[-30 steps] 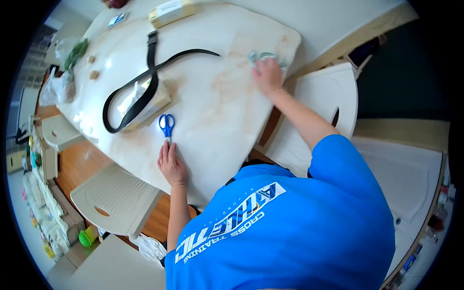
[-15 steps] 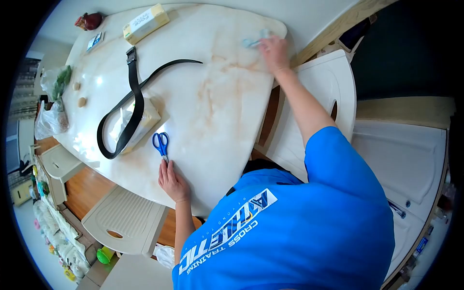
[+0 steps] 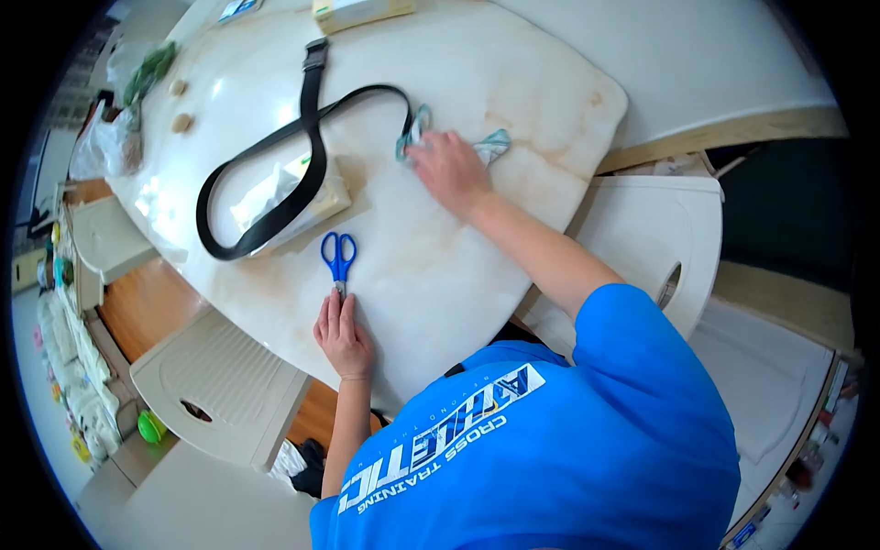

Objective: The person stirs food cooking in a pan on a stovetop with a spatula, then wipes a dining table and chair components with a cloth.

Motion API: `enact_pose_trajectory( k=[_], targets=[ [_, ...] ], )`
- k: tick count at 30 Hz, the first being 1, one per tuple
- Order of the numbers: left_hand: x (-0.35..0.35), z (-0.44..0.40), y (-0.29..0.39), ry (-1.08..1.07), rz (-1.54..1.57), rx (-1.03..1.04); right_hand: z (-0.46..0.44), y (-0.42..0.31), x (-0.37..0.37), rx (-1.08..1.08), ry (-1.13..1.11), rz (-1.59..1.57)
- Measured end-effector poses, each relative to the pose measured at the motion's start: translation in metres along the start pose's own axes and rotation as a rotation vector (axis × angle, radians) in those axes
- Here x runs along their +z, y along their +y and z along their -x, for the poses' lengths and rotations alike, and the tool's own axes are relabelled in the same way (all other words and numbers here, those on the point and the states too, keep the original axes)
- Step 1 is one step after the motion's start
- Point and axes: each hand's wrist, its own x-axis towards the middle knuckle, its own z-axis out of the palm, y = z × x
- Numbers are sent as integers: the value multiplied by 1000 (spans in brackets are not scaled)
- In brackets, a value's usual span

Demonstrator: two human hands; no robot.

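Observation:
My left hand (image 3: 346, 337) is at the table's near edge, its fingers closed over the blades of blue-handled scissors (image 3: 338, 259). The handles point away from me; the blades are mostly hidden. My right hand (image 3: 451, 172) presses a thin white and light-green cloth (image 3: 492, 147) onto the marble-patterned table (image 3: 412, 275). Parts of the cloth stick out on both sides of the fingers. Just beyond this hand, the loose end of a long black belt (image 3: 313, 147) reaches the cloth. The belt loops over a pack of tissues (image 3: 332, 194), its buckle lying farther back.
A tissue box (image 3: 362, 13) and a small blue-and-white packet (image 3: 240, 9) lie at the far edge. Two round beige pieces (image 3: 181, 122) sit at the left, near a plastic bag (image 3: 108, 145) with greens. Pale chairs (image 3: 220, 385) stand around the table, one (image 3: 642, 229) close by my right arm.
My right hand has swept the cloth from the far right corner leftward to the belt's end. The belt's tip is now bent toward me. My left hand stays on the scissors; the view has shifted.

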Motion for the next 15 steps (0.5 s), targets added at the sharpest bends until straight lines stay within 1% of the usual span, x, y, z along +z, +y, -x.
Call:
enact_pose_trajectory(
  k=[1, 2, 4, 7, 8, 10, 12, 14, 15],
  targets=[
    [-1, 0, 1, 4, 9, 3, -18, 2, 6, 111, -76, 35],
    [-2, 0, 1, 6, 1, -18, -33, 8, 15, 179, 1, 40],
    [-3, -1, 2, -2, 14, -11, -56, 15, 26, 248, 65, 97],
    [-7, -1, 3, -11, 23, -26, -51, 2, 23, 217, -2, 80],
    [-6, -2, 2, -11, 24, -21, -42, -4, 19, 204, -9, 73],
    [-7, -3, 2, 10, 33, -40, -8, -25, 5, 50, -135, -25],
    [-11, -3, 4, -14, 46, -34, 32, -51, -11, -64, -172, -80],
    [-7, -2, 1, 8, 51, -45, 72, -76, -24, -153, -316, -219],
    [-8, -2, 2, 6, 51, -43, 89, -89, -28, -164, -328, -229]
  ],
)
